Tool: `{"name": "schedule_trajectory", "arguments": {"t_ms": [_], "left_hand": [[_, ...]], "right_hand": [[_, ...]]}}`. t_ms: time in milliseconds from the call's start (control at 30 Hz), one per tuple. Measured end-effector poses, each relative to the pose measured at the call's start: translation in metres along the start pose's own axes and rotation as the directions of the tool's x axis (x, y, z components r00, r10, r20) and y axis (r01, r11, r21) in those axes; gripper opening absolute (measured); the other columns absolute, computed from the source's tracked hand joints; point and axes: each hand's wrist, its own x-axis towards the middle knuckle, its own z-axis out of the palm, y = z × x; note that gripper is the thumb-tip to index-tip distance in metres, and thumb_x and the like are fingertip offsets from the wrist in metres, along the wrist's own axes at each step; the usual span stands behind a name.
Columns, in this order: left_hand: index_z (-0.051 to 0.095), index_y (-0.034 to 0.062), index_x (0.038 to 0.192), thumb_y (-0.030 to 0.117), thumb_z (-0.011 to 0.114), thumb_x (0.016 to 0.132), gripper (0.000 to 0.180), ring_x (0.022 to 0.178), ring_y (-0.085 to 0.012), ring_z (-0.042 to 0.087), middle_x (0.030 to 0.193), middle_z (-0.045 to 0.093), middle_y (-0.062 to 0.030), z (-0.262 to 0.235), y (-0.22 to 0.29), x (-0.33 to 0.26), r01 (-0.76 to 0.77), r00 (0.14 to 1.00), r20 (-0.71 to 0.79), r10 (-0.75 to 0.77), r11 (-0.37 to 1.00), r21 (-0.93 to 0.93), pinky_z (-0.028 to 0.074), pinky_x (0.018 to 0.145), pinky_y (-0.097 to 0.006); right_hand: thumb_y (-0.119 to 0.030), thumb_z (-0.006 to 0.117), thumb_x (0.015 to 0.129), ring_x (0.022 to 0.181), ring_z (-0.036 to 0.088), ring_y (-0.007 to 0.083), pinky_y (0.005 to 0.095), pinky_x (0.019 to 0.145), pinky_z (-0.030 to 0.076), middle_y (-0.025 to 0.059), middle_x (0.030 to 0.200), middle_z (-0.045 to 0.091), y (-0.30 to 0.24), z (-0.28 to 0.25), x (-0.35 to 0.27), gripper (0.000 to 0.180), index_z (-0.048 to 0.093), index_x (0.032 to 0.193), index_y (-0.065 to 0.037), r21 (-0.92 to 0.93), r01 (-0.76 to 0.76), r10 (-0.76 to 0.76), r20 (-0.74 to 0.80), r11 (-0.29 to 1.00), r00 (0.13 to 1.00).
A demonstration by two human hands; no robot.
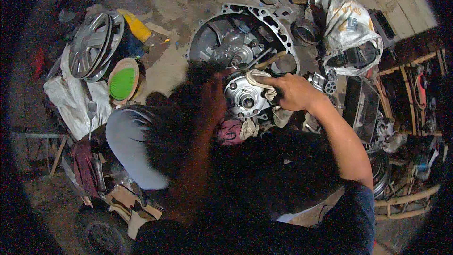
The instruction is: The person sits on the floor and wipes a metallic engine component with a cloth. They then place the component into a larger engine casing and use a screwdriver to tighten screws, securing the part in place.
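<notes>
A round, silver metal hub with a central bore and several bolt holes is in front of me. In deep shade, my left hand is closed at its left edge; its fingers show only dimly. My right hand holds a pale, dirty rag against the hub's upper right rim, the index finger stretched along the cloth. Just beyond stands an open gearbox housing with a shaft at its middle. A maroon cloth lies below the hub.
Silver wheel covers and a green-bristled oval brush lie at the left on white sacking. A white sack with a dark part in its mouth stands at the far right. Metal parts crowd the right side beside a wooden rack.
</notes>
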Motion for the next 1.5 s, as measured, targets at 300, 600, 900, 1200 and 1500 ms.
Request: {"name": "schedule_trajectory", "arguments": {"t_ms": [300, 600, 900, 1200, 1500], "left_hand": [[0.069, 0.0076, 0.118, 0.041, 0.061, 0.097, 0.040, 0.107, -0.0350, 0.068, 0.112, 0.070, -0.0203, -0.083, 0.168, 0.082, -0.626, 0.675, 0.705, 0.216, 0.674, 0.393, 0.053, 0.093, -0.042], [0.038, 0.0003, 0.146, 0.057, 0.079, 0.078, 0.098, 0.123, -0.0422, 0.059, 0.130, 0.062, -0.0274, -0.065, 0.013, 0.110, -0.414, 0.221, 0.966, -0.138, 0.883, 0.221, 0.045, 0.107, -0.048], [0.062, -0.0084, 0.111, 0.063, 0.073, 0.081, 0.078, 0.108, -0.0440, 0.065, 0.109, 0.067, -0.0295, -0.054, -0.013, 0.100, -0.392, 0.147, 0.906, -0.398, 0.817, 0.423, 0.051, 0.094, -0.049], [0.065, -0.0053, 0.097, 0.058, 0.073, 0.082, 0.065, 0.095, -0.0428, 0.068, 0.098, 0.068, -0.0269, -0.061, -0.007, 0.106, -0.351, 0.199, 0.902, -0.384, 0.831, 0.431, 0.053, 0.084, -0.050], [0.065, -0.0066, 0.098, 0.055, 0.074, 0.082, 0.064, 0.095, -0.0420, 0.069, 0.096, 0.068, -0.0268, -0.058, -0.023, 0.097, -0.388, 0.293, 0.896, -0.333, 0.815, 0.430, 0.053, 0.084, -0.050]], "right_hand": [[-0.001, 0.067, 0.075, 0.122, 0.055, 0.0480, 0.0509, 0.103, 0.047, 0.0292, 0.140, 0.048, 0.025, -0.007, 0.001, 0.085, 0.045, 0.149, -0.035, -0.027, 0.188, -0.189, -0.091, 0.982, 0.978], [0.010, 0.058, 0.071, 0.141, 0.044, 0.0372, 0.0426, 0.120, 0.030, 0.0207, 0.149, 0.050, 0.043, -0.020, -0.004, 0.077, 0.047, 0.146, -0.004, 0.245, 0.266, -0.077, -0.585, 0.932, 0.808], [0.008, 0.051, 0.059, 0.135, 0.048, 0.0409, 0.0457, 0.117, 0.036, 0.0238, 0.140, 0.057, 0.013, -0.032, 0.020, 0.076, 0.067, 0.131, -0.011, 0.320, 0.219, -0.235, 0.013, 0.922, 0.972], [0.005, 0.057, 0.058, 0.140, 0.043, 0.0401, 0.0463, 0.119, 0.033, 0.0191, 0.152, 0.047, 0.003, -0.015, 0.063, 0.077, 0.067, 0.132, -0.013, 0.221, 0.287, -0.315, 0.101, 0.932, 0.944], [0.008, 0.057, 0.061, 0.145, 0.037, 0.0394, 0.0477, 0.120, 0.029, 0.0185, 0.154, 0.043, 0.008, -0.006, 0.070, 0.073, 0.063, 0.132, -0.009, 0.357, 0.413, -0.429, -0.035, 0.838, 0.903]]}}
